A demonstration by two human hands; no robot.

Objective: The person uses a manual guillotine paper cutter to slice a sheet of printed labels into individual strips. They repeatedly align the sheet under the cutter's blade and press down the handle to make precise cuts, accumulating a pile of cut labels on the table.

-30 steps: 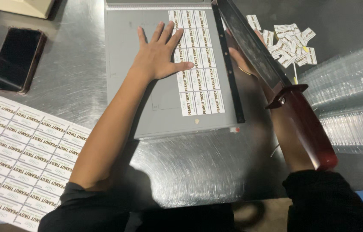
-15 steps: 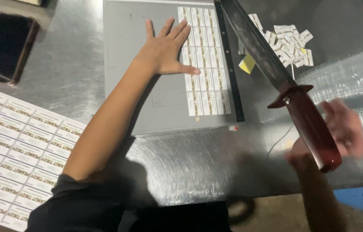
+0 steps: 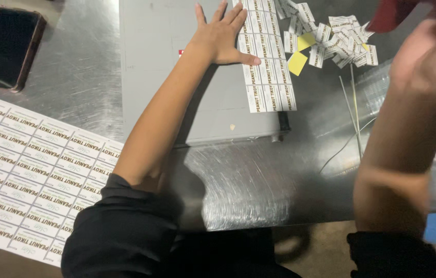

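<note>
1. On the grey cutter board (image 3: 166,67), the left hand (image 3: 223,38) lies flat with its fingers spread, the thumb and fingertips pressing down the strip of labels (image 3: 268,67) at the board's right edge.
2. Right of the board, the right hand (image 3: 426,56) is raised and blurred near a dark red handle (image 3: 390,13); whether its fingers grip that handle cannot be told.
3. Just beyond the board's right edge lies a pile of cut labels (image 3: 331,38) with yellow slips (image 3: 298,62).
4. Left of the board sit a full label sheet (image 3: 32,170) and a dark phone (image 3: 4,49).
</note>
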